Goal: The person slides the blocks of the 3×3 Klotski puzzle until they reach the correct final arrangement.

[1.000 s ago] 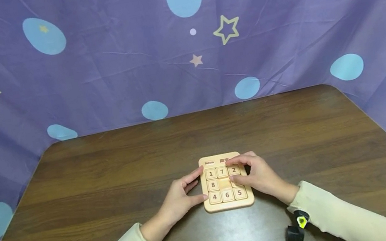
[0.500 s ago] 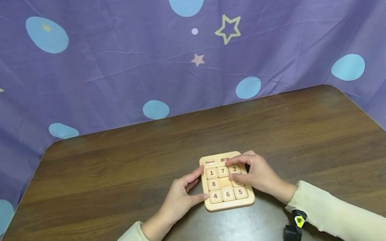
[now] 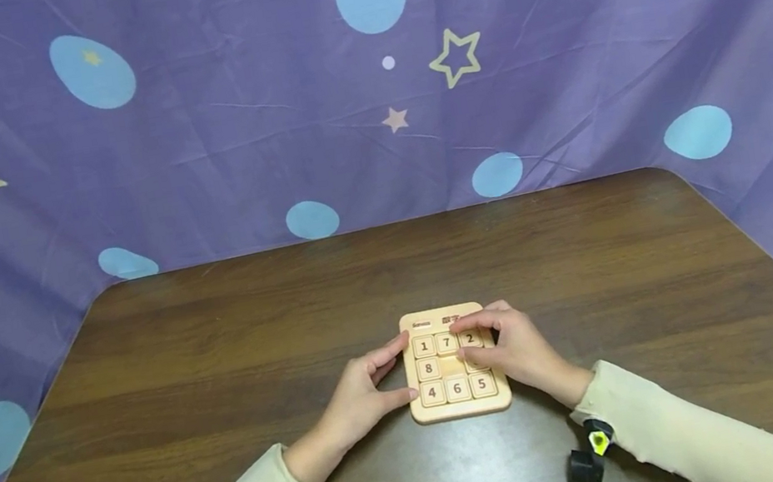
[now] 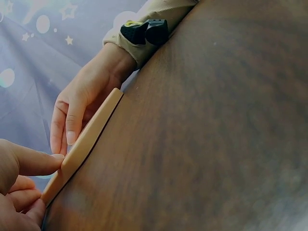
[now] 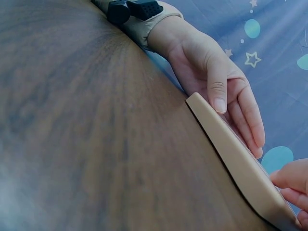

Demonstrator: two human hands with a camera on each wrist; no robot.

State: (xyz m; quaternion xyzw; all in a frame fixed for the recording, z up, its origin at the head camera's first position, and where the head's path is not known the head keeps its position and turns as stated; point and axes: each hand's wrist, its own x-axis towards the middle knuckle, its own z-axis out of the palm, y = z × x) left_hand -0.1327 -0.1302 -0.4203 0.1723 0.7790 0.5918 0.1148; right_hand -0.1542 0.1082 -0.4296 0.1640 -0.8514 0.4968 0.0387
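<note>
A wooden number slide puzzle (image 3: pixel 462 410) lies flat on the table between my hands. Its top row reads 1, 7, 2; the bottom row reads 4, 6, 5. Tile 8 (image 3: pixel 429 368) sits at the left of the middle row, beside a vacant centre square (image 3: pixel 452 365). My right thumb covers the number on the middle row's right tile. My left hand (image 3: pixel 356 397) touches the frame's left edge with thumb and fingertips, fingers fairly straight. My right hand (image 3: pixel 521 348) reaches over the right side, its index fingertip near tile 7 (image 3: pixel 446 342), its thumb extended by the centre square.
The puzzle rests on a dark brown wooden table (image 3: pixel 256 329). Behind and beside the table hangs a purple cloth (image 3: pixel 214 159) with stars and blue dots. Each sleeve carries a black wrist device, such as the right device (image 3: pixel 585 466).
</note>
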